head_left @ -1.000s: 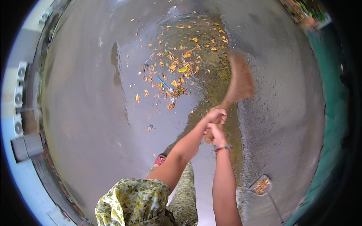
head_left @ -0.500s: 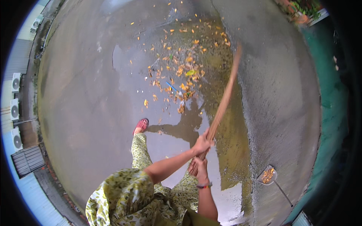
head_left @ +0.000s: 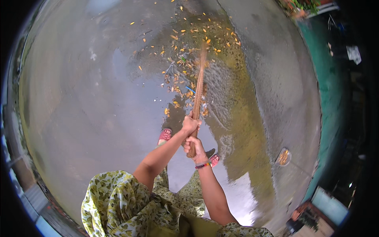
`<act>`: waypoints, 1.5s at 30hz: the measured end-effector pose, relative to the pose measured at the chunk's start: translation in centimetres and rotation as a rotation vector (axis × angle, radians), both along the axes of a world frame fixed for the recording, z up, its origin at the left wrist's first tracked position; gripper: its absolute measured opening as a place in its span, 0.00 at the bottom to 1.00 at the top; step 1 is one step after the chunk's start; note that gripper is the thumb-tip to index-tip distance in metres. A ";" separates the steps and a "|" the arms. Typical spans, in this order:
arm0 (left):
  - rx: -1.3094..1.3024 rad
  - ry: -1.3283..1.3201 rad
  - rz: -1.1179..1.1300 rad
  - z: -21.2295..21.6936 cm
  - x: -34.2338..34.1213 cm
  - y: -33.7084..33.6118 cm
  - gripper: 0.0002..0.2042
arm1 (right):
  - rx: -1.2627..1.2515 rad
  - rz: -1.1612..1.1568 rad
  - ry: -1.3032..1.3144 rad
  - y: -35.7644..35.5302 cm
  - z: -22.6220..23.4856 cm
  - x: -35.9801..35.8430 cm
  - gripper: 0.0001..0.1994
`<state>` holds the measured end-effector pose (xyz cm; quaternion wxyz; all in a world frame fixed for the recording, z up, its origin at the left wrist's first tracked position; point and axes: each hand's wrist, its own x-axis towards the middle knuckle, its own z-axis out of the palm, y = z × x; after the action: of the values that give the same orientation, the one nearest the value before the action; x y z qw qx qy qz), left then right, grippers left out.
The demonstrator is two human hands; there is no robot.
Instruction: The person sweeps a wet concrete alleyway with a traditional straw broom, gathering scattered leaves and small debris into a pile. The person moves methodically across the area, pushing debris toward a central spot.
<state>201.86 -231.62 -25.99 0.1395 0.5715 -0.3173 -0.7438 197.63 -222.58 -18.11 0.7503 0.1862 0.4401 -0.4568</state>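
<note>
Both my hands are closed around a long brown stick broom (head_left: 199, 87), which points away from me over wet concrete. My left hand (head_left: 191, 124) grips it higher up, and my right hand (head_left: 196, 147), with a colourful bracelet at the wrist, holds it near the butt end. The far end of the broom is smeared by motion among scattered yellow and brown leaves (head_left: 176, 90). Beside the broom lie a small blue strip (head_left: 190, 89) and a thin twig (head_left: 169, 67). Rippled water (head_left: 219, 93) spreads to the right of the bristles.
A long-handled dustpan (head_left: 283, 157) holding leaves lies on the ground to the right. A shallow puddle (head_left: 244, 138) and a crack in the concrete run along that side, with a green strip (head_left: 329, 91) beyond. My feet wear red sandals (head_left: 166, 134).
The broom has swung left, from the puddle's right edge into the leaves, raising ripples. Both hands moved up and left with it. My right foot now shows, and the view has shifted.
</note>
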 end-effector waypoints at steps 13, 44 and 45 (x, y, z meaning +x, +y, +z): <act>0.468 0.093 -0.672 0.4 5.4 19.4 0.20 | 0.485 -0.389 0.037 15.7 4.1 10.0 0.09; 0.683 0.048 -0.941 0.1 29.8 38.7 0.16 | 0.404 -0.849 0.058 35.1 3.1 36.8 0.05; 0.711 0.007 -0.906 0.1 30.8 37.6 0.13 | 0.392 -0.796 0.097 34.3 3.0 37.3 0.04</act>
<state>232.65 -194.01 -25.88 -0.3927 0.3878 -0.2606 -0.7921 234.92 -188.26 -15.15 0.4452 0.4582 0.4471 -0.6260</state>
